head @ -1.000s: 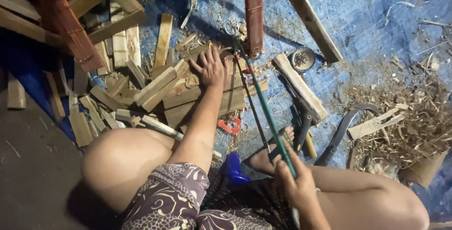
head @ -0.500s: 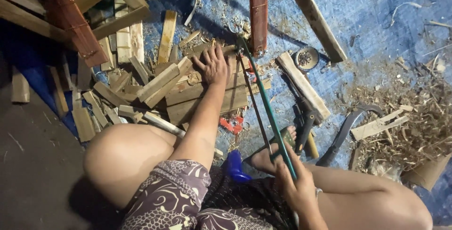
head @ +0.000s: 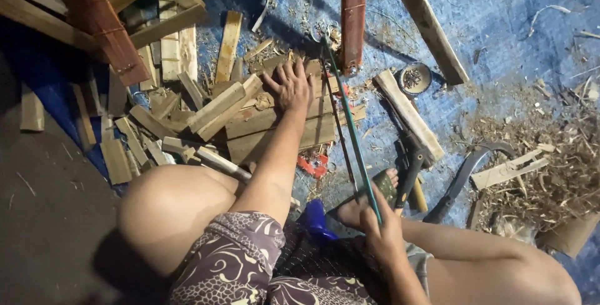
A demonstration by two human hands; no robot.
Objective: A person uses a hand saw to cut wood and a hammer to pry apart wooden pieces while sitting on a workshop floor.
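My left hand (head: 289, 85) presses flat, fingers spread, on a stack of flat wooden boards (head: 275, 131) lying on the blue tarp. My right hand (head: 382, 233) grips the near end of a green-framed hacksaw (head: 352, 131). The saw's frame runs away from me and its thin blade meets the right edge of the boards beside my left hand. My bare foot (head: 370, 197) rests under the saw near the handle. My knees frame the scene at the bottom.
Short wood offcuts (head: 156, 124) lie piled at the left. A reddish post (head: 353, 17) and a long plank (head: 425, 20) lie ahead. A small round tin (head: 415, 78), a hammer (head: 409, 177), a curved blade (head: 465, 177) and shavings (head: 550, 174) sit at the right.
The view has shifted slightly. My left hand stays on the boards; my right hand has drawn the saw a little toward me.
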